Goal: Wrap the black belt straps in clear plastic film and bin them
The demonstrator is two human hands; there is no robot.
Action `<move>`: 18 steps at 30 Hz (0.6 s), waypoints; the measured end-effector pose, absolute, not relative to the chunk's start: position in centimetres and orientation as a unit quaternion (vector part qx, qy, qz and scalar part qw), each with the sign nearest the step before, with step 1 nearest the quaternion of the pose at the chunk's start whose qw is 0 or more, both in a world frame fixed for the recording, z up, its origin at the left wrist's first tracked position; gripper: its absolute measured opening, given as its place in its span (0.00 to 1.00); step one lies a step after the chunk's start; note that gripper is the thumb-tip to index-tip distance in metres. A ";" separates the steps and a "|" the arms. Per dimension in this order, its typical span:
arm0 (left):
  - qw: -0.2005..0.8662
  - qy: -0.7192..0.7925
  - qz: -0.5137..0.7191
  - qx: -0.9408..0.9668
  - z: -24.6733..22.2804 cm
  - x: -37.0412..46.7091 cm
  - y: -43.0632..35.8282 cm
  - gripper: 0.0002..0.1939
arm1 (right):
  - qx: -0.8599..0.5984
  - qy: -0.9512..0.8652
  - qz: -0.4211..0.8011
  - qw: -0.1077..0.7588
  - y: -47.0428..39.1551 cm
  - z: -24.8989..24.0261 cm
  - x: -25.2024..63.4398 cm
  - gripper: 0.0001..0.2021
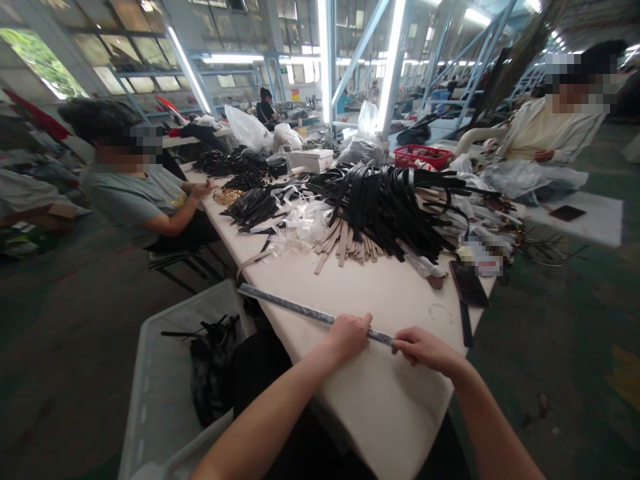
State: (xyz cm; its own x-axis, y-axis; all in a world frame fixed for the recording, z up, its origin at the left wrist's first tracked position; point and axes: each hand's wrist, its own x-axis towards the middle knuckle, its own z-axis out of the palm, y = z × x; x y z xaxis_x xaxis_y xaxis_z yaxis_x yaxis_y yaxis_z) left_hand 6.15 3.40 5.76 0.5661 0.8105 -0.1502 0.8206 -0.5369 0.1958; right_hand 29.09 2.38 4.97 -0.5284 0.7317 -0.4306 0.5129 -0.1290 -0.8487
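Head view: the left hand (353, 333) and right hand (425, 349) pinch one strip (285, 303) across the table's (345, 383) near end; its loose tip, at the table's left edge, could snag the one bin (186, 303) beside the table if the strip swings. One phone (469, 283) lies by the table's right edge.

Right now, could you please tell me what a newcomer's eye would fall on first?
Probably the large heap of black straps, spread across the middle of the table. At the near end, the left hand and right hand hold a long dark strip. A red basket stands out behind the heap.
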 end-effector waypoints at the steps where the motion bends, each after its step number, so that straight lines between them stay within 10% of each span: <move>1: 0.135 0.448 -0.018 0.883 5.6 6.6 3.3 0.09 | -0.473 -0.658 0.577 0.099 2.4 5.1 28.4 0.17; 18: 0.125 0.447 -0.018 0.885 5.8 7.0 3.0 0.13 | -0.462 -0.644 0.602 0.091 3.1 5.3 28.4 0.17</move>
State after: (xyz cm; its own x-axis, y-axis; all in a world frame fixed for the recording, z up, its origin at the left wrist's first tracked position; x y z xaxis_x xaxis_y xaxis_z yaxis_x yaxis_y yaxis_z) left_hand 7.04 2.99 5.81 0.5995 0.7872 -0.1445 0.7964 -0.5687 0.2057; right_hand 28.41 3.10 5.26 -0.5563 0.7050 -0.4399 0.4863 -0.1530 -0.8603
